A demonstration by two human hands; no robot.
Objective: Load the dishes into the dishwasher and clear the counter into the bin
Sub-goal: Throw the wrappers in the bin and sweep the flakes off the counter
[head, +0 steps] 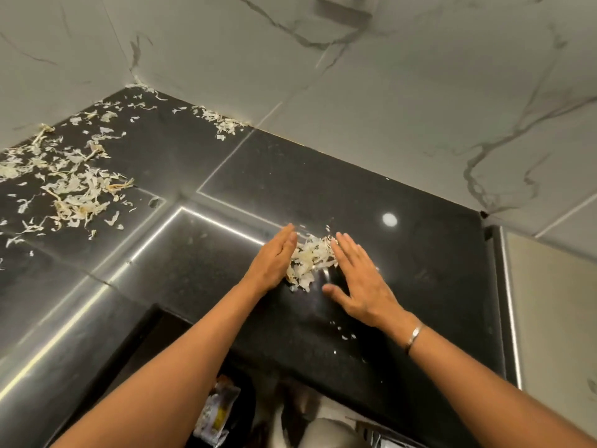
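The scattered peelings (71, 185) at the left run off the picture's edge. The peel pile (308, 260) is partly hidden where it meets the left hand (273, 263). Below the counter (420, 253), a blurred packet (216, 412) (print unreadable) and a pale rounded thing (326, 431) are cut by the bottom edge. A grey wall fitting (344, 9) is clipped at the top.

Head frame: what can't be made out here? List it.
Head view only:
1. Pile of peelings: its sides are hidden by the left hand and right hand.
2. Scattered peelings: cut off by the left edge.
3. Space below the counter: dark and blurred; a packet shows, but a bin cannot be confirmed.
4. Wall fitting: cut off by the top edge, blurred.
5. Dishwasher, dishes: out of frame.
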